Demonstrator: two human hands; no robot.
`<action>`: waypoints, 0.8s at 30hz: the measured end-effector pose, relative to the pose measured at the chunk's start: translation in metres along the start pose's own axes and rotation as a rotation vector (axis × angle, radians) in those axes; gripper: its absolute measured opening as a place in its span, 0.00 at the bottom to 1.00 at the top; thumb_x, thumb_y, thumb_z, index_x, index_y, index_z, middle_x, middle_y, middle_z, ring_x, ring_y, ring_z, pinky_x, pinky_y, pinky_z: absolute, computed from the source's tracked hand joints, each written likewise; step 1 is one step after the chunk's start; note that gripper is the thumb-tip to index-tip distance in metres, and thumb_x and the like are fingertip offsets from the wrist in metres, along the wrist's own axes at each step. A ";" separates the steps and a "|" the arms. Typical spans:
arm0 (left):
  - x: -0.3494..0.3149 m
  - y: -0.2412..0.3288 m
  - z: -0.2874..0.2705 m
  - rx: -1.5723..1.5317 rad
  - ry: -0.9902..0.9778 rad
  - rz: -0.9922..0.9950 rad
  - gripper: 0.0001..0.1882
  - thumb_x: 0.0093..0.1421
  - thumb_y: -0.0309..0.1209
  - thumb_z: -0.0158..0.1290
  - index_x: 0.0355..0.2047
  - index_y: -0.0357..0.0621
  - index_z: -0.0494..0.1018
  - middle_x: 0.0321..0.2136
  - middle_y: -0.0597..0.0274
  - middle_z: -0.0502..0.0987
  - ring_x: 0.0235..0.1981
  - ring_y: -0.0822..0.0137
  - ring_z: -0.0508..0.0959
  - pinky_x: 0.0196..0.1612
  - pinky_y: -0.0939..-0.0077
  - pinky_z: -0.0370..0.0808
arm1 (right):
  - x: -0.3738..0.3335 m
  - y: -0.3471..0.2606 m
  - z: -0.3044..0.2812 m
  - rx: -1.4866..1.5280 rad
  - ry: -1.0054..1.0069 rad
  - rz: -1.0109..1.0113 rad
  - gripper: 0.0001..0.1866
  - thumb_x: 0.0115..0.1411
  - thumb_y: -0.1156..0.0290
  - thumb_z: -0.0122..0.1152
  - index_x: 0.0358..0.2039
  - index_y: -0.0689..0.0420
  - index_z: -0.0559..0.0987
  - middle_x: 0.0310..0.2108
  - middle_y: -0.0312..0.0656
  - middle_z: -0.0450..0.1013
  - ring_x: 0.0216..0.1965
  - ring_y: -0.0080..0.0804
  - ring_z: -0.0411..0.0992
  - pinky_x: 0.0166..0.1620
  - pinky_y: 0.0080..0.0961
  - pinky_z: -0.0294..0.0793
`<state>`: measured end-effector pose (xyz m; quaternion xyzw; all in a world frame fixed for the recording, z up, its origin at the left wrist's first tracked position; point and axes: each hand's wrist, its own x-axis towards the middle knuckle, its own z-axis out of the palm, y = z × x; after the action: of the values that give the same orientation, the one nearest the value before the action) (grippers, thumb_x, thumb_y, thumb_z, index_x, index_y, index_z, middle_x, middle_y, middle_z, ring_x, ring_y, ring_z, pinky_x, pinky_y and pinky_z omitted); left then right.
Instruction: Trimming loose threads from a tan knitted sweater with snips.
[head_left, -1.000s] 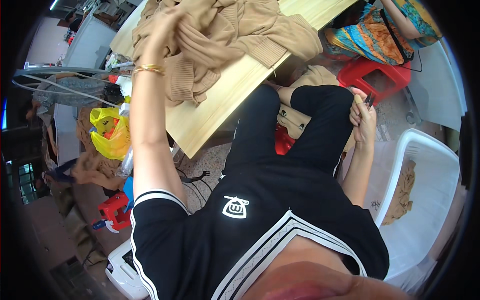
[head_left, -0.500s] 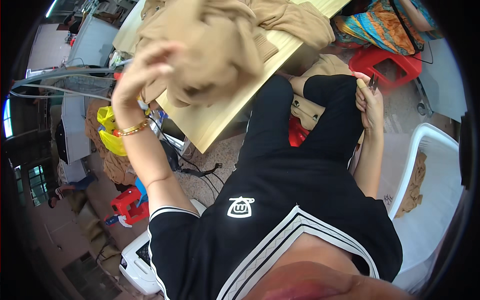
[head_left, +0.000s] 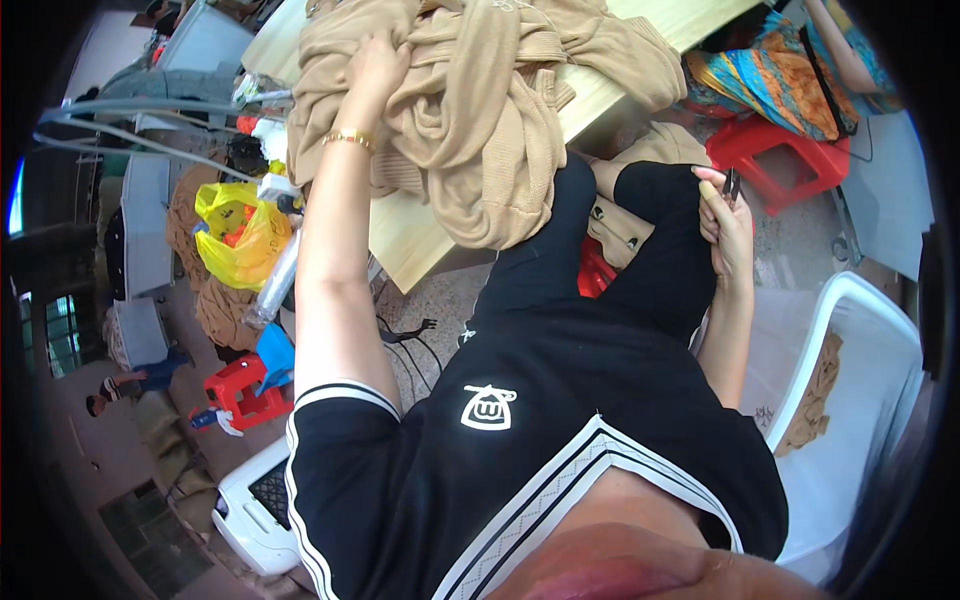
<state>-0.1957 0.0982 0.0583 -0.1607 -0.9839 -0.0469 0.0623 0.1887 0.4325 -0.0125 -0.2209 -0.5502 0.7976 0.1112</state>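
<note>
Tan knit garments [head_left: 490, 130] lie heaped on the pale wooden table [head_left: 410, 250], with one ribbed part hanging over the near edge by my leg. My left hand [head_left: 380, 68], a gold bracelet at its wrist, has its fingers curled into the cloth at the left of the heap. Beside my right knee, away from the heap, my right hand [head_left: 728, 230] is closed round small dark thread snips [head_left: 733, 184]. A tan wrap covers one of its digits. More tan cloth [head_left: 618, 232] with dark marks shows below the table, between my legs.
At the right stands a white plastic bin [head_left: 850, 400] with tan cloth inside. A red stool [head_left: 780, 165] and a person in patterned clothing [head_left: 775, 75] are beyond it. Left of the table are a yellow bag [head_left: 240, 250], another red stool [head_left: 245, 390] and cables [head_left: 410, 345].
My left hand has moved away from me and come down onto the garments. The cloth, lifted and blurred before, now rests on the table. My right hand stays beside the knee with the snips.
</note>
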 end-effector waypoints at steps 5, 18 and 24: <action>0.013 -0.035 -0.009 -0.152 0.256 -0.107 0.36 0.56 0.50 0.61 0.55 0.34 0.70 0.50 0.38 0.77 0.50 0.43 0.79 0.53 0.55 0.76 | -0.006 -0.002 -0.012 0.016 0.081 0.022 0.12 0.68 0.71 0.59 0.51 0.60 0.78 0.19 0.22 0.59 0.13 0.07 0.50 0.15 0.10 0.44; 0.018 -0.073 -0.005 -0.639 0.408 -0.460 0.20 0.49 0.44 0.61 0.38 0.44 0.83 0.42 0.47 0.83 0.48 0.52 0.82 0.51 0.62 0.78 | 0.018 0.010 -0.045 -0.004 0.000 0.036 0.17 0.72 0.68 0.54 0.59 0.59 0.73 0.20 0.25 0.58 0.15 0.07 0.51 0.14 0.10 0.47; 0.040 -0.028 -0.115 -0.853 0.590 -0.024 0.18 0.49 0.37 0.62 0.38 0.37 0.80 0.33 0.45 0.82 0.36 0.48 0.81 0.40 0.60 0.76 | 0.024 0.012 -0.045 -0.034 -0.013 0.060 0.17 0.72 0.68 0.54 0.59 0.58 0.73 0.19 0.24 0.58 0.15 0.07 0.51 0.14 0.10 0.48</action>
<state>-0.2299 0.0708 0.1758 -0.1403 -0.8195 -0.4880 0.2657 0.1896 0.4752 -0.0427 -0.2339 -0.5576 0.7924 0.0800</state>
